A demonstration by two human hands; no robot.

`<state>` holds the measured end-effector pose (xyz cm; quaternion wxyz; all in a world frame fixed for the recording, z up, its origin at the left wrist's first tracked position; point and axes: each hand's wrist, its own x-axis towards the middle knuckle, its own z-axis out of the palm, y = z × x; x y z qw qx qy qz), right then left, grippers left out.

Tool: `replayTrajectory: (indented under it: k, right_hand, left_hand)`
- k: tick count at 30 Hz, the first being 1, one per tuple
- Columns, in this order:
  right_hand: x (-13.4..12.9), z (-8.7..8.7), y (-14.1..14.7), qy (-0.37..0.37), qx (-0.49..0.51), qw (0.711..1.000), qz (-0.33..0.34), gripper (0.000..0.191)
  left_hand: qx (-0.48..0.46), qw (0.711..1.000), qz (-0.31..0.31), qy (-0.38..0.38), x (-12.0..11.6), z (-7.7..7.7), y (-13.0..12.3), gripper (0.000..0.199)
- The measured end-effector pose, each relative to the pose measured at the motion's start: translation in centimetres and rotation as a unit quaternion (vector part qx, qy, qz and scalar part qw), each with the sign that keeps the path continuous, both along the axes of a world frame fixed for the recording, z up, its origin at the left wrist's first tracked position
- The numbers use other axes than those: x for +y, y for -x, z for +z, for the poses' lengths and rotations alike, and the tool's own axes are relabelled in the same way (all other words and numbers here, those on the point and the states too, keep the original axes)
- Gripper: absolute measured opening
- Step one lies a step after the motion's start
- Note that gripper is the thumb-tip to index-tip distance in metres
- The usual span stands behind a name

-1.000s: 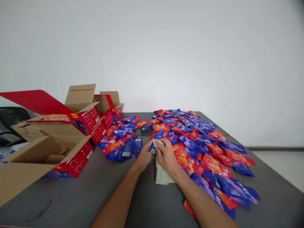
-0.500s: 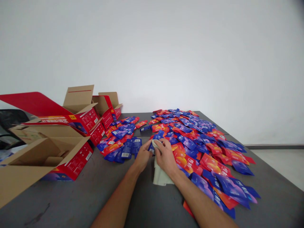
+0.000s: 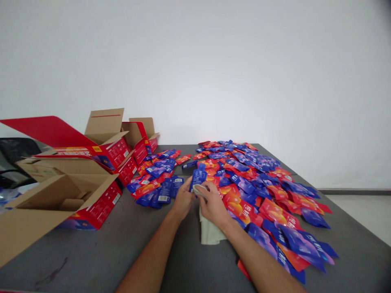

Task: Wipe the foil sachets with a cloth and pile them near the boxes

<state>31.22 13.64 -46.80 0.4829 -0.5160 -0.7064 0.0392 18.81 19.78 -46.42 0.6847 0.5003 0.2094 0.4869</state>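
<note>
My left hand is closed on the side of a blue pouch, held up over the table with its printed face towards me. My right hand grips a pale cloth, a bunched part of it pressed at the lower end of the pouch. The cloth's loose end hangs below my right hand. Fingers and cloth hide the pouch's lower part. Right beside my right hand spreads a large heap of red and blue pouches. To the left of my left hand lies a smaller pile of such pouches.
An open red carton stands on the dark table at the left, its flaps sticking out. Behind it are more open red cartons. A black chair shows at the far left. The white wall rises behind the table.
The blue pouch has come up and turned, so that more of its printed face shows above my fingers. My right hand with the cloth has shifted slightly down. The view has moved a little.
</note>
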Motion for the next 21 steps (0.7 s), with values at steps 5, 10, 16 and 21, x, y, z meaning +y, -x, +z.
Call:
replayTrajectory:
  k: [5,10,16,21]
  right_hand:
    - [-0.2,0.3,0.2,-0.001,0.031,1.000,-0.002,0.035]
    - [-0.1,1.0,-0.3,-0.014,0.102,0.993,-0.061,0.033]
    - [-0.3,1.2,-0.1,-0.025,0.123,0.992,-0.027,0.032]
    - [-0.4,1.1,0.1,-0.036,0.124,0.992,-0.006,0.032]
  left_hand:
    - [-0.044,0.997,-0.012,0.055,0.1,0.2,0.0,0.068]
    - [-0.075,0.991,0.046,0.104,0.5,0.1,0.1,0.036]
    - [-0.052,0.987,0.090,0.126,1.2,-0.8,0.7,0.057]
    - [0.012,0.994,0.079,0.073,1.1,-1.6,0.0,0.044]
